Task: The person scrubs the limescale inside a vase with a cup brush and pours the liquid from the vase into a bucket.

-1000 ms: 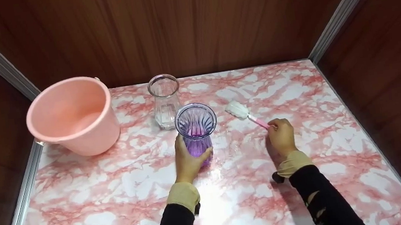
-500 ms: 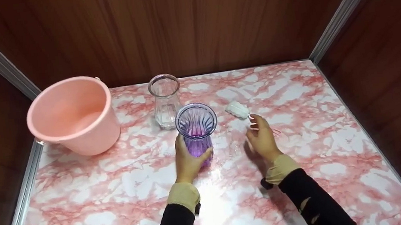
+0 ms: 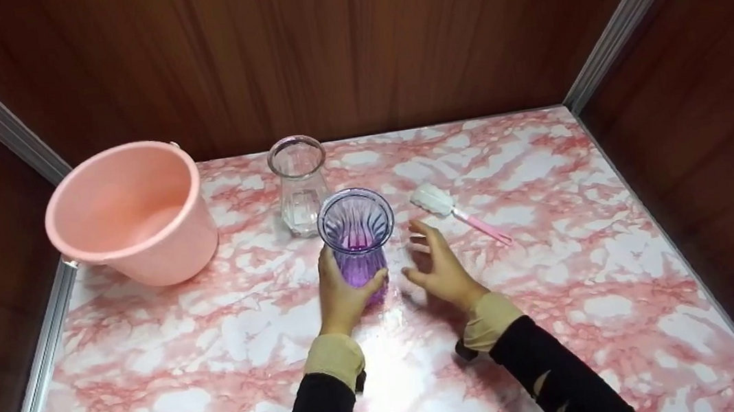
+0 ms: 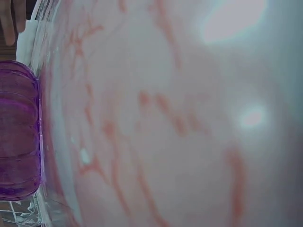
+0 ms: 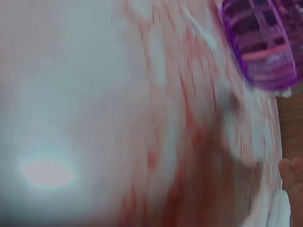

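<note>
Vases, counted: two — one purple vase (image 3: 360, 264) and one clear vase (image 3: 301, 196).
Other things, counted: one pink bucket (image 3: 172, 257) and one brush (image 3: 474, 223), with a white head and a pink handle.
Purple vase, place: near the middle of the marbled surface (image 3: 205, 362), in front of me and between my two hands.
Purple vase, direction: upright, its long axis running up and down, with the wide, ribbed mouth facing up.
My left hand (image 3: 341, 297): at the vase's 7 o'clock, gripping its side, fingers round the left and thumb across the front.
My right hand (image 3: 445, 274): at 3 to 4 o'clock from the vase — fingers spread and a little bent, thumb apart, holding nothing, near the glass but not touching it.
Clear vase: upright at 10 to 11 o'clock, just behind; the purple rim hides part of it, and I cannot tell whether the two touch.
Brush: lying between 2 and 3 o'clock, just beyond my right fingers, head towards 10 o'clock, handle end towards 4.
Bucket: upright between 9 and 10 o'clock, well apart from the purple vase.
Far side: a brown wood-grain panel (image 3: 348, 42) at 12 o'clock, closing off the surface.
</note>
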The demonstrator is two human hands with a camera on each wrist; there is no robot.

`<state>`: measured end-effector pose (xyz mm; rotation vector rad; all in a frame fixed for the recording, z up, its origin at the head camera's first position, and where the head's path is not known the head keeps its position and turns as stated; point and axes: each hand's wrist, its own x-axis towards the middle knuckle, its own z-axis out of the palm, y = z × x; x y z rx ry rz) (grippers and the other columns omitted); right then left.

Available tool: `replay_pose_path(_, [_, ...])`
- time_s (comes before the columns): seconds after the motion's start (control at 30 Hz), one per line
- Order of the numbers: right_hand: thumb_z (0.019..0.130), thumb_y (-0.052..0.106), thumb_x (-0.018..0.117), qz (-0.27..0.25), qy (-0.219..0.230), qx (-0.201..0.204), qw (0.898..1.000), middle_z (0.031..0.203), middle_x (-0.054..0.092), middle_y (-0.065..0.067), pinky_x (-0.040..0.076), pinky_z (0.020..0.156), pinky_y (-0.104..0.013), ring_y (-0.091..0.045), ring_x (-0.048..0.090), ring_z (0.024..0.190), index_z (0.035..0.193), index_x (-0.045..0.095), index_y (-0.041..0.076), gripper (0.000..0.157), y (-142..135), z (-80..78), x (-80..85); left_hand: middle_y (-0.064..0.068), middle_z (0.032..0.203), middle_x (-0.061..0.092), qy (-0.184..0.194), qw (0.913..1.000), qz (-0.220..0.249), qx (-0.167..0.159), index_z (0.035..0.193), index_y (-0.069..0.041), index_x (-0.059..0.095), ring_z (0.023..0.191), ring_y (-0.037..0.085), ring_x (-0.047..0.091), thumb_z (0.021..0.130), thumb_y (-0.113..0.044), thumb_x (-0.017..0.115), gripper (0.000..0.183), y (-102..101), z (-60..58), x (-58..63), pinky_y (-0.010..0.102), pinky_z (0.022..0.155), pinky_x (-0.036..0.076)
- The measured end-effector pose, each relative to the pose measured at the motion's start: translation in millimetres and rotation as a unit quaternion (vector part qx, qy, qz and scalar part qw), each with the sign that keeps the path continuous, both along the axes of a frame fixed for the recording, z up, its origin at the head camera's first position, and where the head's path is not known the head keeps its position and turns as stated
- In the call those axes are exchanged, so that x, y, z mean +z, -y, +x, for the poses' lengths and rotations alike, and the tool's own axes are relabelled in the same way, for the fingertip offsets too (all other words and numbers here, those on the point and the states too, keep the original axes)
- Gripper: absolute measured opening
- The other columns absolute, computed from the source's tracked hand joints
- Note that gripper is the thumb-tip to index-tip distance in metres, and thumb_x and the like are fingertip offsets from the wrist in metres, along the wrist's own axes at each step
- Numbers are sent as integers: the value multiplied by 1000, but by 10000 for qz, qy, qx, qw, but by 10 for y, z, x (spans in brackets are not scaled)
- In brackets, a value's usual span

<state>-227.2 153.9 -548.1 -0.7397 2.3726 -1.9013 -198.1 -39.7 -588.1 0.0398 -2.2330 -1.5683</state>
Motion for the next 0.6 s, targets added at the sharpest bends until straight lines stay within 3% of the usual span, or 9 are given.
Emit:
replay_pose_path(0.2, [74,-19,73,-143,67,692,9975,150,26,-39,29,114,-68,-61,31,135,152,18,-15,95,147,64,-29,25,144,46,-63,10000,-66,-15,150,1,33,130,40,49,69,-31,93,106,6,-6,-4,53,113,40])
replay_pose_path(0.33, [70,-19,80,-206,408,943,9945,154,23,-35,31,117,-59,-55,32,139,154,15,-11,106,264,109,-80,25,142,48,-177,9998,-132,-8,149,2,35,128,40,50,69,-33,93,105,5,-18,-13,52,113,41])
replay_pose_path(0.5, [67,-19,83,-462,685,928,9923,155,27,-32,40,115,-42,-47,42,137,154,15,-9,111,423,150,-121,25,143,47,-135,9999,-104,-20,149,3,35,130,40,49,69,-34,93,106,9,-19,-15,52,113,40])
replay_pose_path(0.6, [67,-15,85,-339,481,713,9957,152,34,-31,41,114,-41,-43,47,134,153,19,-10,108,501,180,-127,26,144,46,-68,9999,-99,2,149,4,34,131,41,48,69,-34,93,106,23,-12,-10,53,114,39])
